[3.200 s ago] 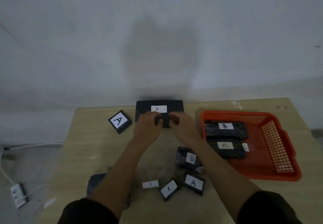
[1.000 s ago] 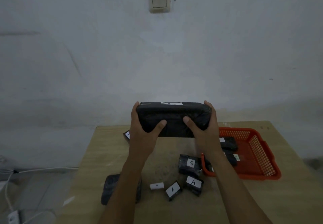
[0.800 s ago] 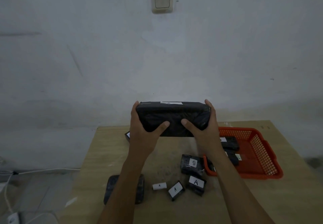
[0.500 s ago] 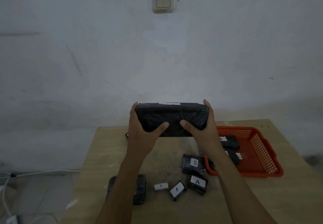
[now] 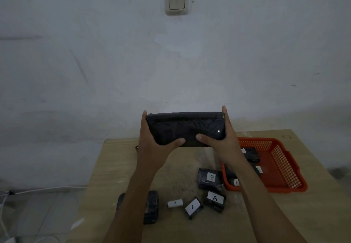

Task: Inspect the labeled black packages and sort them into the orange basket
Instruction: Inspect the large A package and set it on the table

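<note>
Large package (image 5: 185,128): we find it held up in the air above the table (image 5: 117,168), long side level, its label not readable.
Left hand (image 5: 152,140): grips the package's left end, thumb curled under the near face.
Right hand (image 5: 221,138): grips the right end the same way.
Basket (image 5: 284,168): at 4 o'clock from the package, on the table, with black packages inside.
Small packages: one marked B (image 5: 209,178) and one marked A (image 5: 214,199) lie just left of the basket.
</note>
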